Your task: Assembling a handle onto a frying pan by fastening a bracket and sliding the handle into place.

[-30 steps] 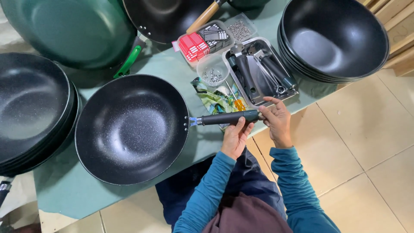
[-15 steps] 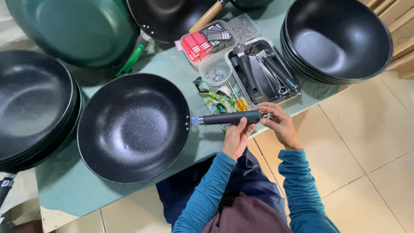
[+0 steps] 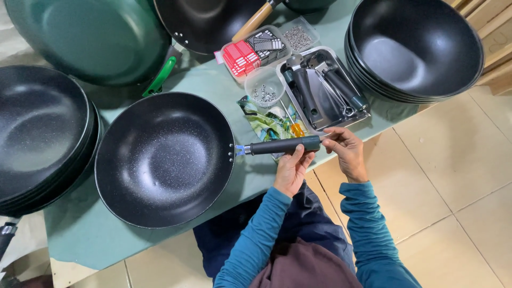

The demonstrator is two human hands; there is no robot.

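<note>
Hands at a pan handle, seen from above. Left hand (image 3: 290, 169) wrapped from below around the dark handle (image 3: 285, 145) of a black speckled pan (image 3: 164, 159), fingers curled and pressed onto its mid-length. Right hand (image 3: 346, 152) at the handle's free end, fingers (image 3: 332, 140) pinched together on the tip; whether gripping the end itself or some small part there, cannot tell. Handle lying with its long axis nearly level across the view, tilted slightly up toward the right, pan end at the left where a bluish metal bracket (image 3: 241, 150) meets the pan wall. Pan resting on the green tabletop (image 3: 106, 240), close to its near edge, directly left of both hands; left hand the nearer to the pan body. Just beyond the handle: a leaf-print cloth (image 3: 261, 124), a clear cup of small nuts (image 3: 264, 92), a metal tray of spare handles (image 3: 325, 93). Stacked black pans (image 3: 416, 48) well apart to the right, another stack (image 3: 37, 133) to the left, a green pan (image 3: 96, 37) at the far side. Compared with half a second earlier: grip of both hands unchanged, right-hand fingers drawn closer onto the handle's end, pan in the same spot.
</note>
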